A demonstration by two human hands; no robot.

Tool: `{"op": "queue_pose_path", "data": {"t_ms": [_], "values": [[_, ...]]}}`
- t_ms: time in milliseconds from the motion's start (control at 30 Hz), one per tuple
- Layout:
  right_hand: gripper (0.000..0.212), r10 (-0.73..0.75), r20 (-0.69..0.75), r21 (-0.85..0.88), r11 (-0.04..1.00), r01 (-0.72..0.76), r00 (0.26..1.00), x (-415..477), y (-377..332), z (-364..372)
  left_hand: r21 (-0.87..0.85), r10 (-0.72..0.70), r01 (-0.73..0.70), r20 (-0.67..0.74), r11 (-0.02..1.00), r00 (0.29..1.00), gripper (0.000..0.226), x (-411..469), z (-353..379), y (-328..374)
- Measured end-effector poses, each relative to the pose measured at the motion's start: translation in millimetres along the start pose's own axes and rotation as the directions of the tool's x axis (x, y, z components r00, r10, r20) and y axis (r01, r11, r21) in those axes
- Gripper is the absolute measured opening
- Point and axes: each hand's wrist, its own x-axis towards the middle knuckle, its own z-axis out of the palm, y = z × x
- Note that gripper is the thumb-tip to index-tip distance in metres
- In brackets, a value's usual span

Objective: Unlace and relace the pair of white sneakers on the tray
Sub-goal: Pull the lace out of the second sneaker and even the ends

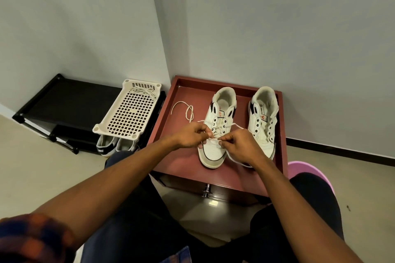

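- Two white sneakers stand side by side on a dark red tray (181, 156), toes toward the person, heels toward the far wall
- Left sneaker (213, 153) sits at the tray's middle; a white lace (186, 109) crosses its near eyelets, and one loose end curls in a loop on the tray's bare floor to the far left
- Right sneaker (264, 113) stands just beside it near the tray's right wall, its eyelets showing as dark holes
- Left hand (192, 135) hovers over the near left edge of the left sneaker, fingers curled, thumb and forefinger clamped on the lace
- Right hand (239, 145) lies over the gap between the two toes, fingers curled in, thumb and forefinger pinching the same lace just right of the other hand
- Short stretch of lace runs taut between the two pinches
- White perforated basket (128, 113) rests left of the tray on a black shoe rack (64, 100), with a second lace (143, 91) bunched at its far end
- Pair of dark-and-white shoes (104, 147) sits under the basket
- Pink stool (307, 168) shows at the near right
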Motion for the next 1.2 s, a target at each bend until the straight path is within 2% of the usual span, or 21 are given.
{"op": "queue_pose_path", "data": {"t_ms": [233, 433, 533, 633, 700, 900, 1100, 1200], "values": [[0.012, 0.026, -0.056, -0.028, 0.999, -0.027, 0.998, 6, 5, 5, -0.126, 0.008, -0.026, -0.141, 0.992, 0.990, 0.012, 5, 6, -9], [0.020, 0.048, 0.003, -0.013, 0.999, -0.048, 0.999, 5, 9, 6, -0.203, -0.011, -0.037, -0.230, 0.978, 0.973, 0.009, 4, 10, -8], [0.030, -0.001, -0.048, 0.085, 0.996, 0.005, 0.999, 1, 6, 9, -0.209, -0.005, -0.036, -0.193, 0.977, 0.981, 0.012, 3, 11, -7], [0.013, -0.031, -0.045, 0.244, 0.969, 0.041, 0.999, 0, 3, 14, -0.214, 0.002, -0.039, -0.174, 0.976, 0.985, 0.014, 4, 12, -5], [0.016, 0.019, -0.032, 0.345, 0.939, -0.007, 0.999, -2, 1, 17, -0.225, 0.003, -0.042, -0.171, 0.973, 0.985, 0.015, 4, 12, -3], [0.007, 0.117, -0.093, 0.450, 0.891, -0.063, 0.989, -1, 6, 23, -0.320, -0.033, -0.024, -0.173, 0.947, 0.984, 0.012, 2, 12, -7], [0.003, 0.154, -0.121, 0.618, 0.785, -0.047, 0.981, -1, 1, 23, -0.302, -0.030, -0.023, -0.169, 0.953, 0.985, 0.015, 5, 9, -5], [0.002, 0.191, -0.160, 0.612, 0.789, -0.054, 0.968, 1, 5, 27, -0.281, -0.028, -0.036, -0.221, 0.959, 0.975, 0.017, 12, 8, -6]]}}
